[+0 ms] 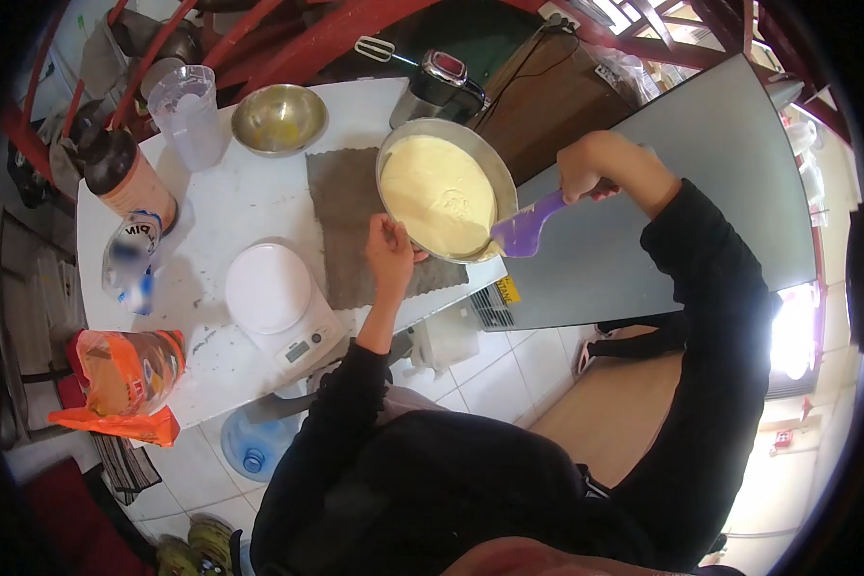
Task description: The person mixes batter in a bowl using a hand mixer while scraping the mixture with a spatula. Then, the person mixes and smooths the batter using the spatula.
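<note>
A round metal cake pan [505,171] holds pale yellow batter [434,187] and sits on a dark grey cloth [341,230]. My left hand [392,252] is closed on the near left rim of the pan. In my right hand [588,171] is a purple spatula [528,228], its blade against the pan's right rim. A smear of batter clings to the blade and rim there. The surface of the batter is mostly smooth, with a few ripples near the spatula.
Left of the cloth stands a white kitchen scale [269,288]. A metal bowl [278,120], plastic pitcher [187,115], brown bottle [130,178] and orange bag [130,374] are on the white table [202,216]. Behind the pan is a hand mixer [439,86]; a grey surface [701,192] lies right.
</note>
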`<state>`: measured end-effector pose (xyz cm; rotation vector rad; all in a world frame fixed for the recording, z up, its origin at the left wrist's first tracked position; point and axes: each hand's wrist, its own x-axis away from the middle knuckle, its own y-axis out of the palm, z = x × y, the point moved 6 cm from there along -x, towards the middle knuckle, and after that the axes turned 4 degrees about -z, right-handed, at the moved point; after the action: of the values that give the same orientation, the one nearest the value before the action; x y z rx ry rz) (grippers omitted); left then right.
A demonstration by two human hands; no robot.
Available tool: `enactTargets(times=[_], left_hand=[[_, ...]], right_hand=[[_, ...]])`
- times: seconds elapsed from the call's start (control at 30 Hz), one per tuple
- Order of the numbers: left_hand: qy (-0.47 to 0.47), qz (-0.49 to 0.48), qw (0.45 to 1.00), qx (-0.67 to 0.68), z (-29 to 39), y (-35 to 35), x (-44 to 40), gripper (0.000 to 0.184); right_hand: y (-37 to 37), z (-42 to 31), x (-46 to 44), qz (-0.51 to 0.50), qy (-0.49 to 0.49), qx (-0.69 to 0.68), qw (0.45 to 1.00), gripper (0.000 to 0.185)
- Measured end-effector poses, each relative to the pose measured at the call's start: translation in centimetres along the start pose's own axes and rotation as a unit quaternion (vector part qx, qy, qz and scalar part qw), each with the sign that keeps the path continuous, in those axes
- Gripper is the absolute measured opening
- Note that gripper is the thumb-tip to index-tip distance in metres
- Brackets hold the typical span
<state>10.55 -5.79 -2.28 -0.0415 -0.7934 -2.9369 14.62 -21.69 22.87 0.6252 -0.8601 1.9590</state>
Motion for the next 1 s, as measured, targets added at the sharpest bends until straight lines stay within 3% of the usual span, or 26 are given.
enactTargets(times=[0.23,0.37,0.47,0.57,0.67,0.8,0.9,1.0], left_hand=[[-0.009,-0.007,1.000,-0.021,-0.3,-0.1,-0.2,0.008],[0.000,-0.015,1.000,0.019,-0.3,0.0,-0.3,0.006],[-0.012,-0.025,0.998,0.052,-0.4,-0.2,-0.7,0.005],[-0.036,-0.042,0.997,0.048,-1.3,-0.5,-0.8,0.006],[-0.039,-0.047,0.997,0.039,-1.5,-0.5,-0.8,0.009],[-0.024,-0.048,0.998,0.033,-0.7,-0.2,-0.5,0.008],[-0.022,-0.049,0.998,0.023,-0.5,-0.4,-0.6,0.008],[-0.015,-0.056,0.998,0.030,-0.8,-0.4,-0.6,0.008]], right_hand=[[3.0,2.8,-2.5,-0.117,-0.068,-0.200,0.970,0.023],[6.1,3.4,-3.6,-0.172,-0.166,-0.364,0.900,0.022],[8.0,4.4,-4.7,-0.116,-0.232,-0.469,0.845,0.027],[9.4,5.3,-4.1,0.096,-0.248,-0.505,0.821,0.036],[12.0,4.7,-1.0,0.391,-0.278,-0.340,0.809,0.042],[20.7,0.3,-3.4,0.491,-0.225,-0.276,0.795,0.049],[23.4,-2.3,-1.4,0.504,-0.146,-0.181,0.832,0.054],[25.4,-2.9,-1.4,0.464,-0.153,-0.207,0.848,0.062]])
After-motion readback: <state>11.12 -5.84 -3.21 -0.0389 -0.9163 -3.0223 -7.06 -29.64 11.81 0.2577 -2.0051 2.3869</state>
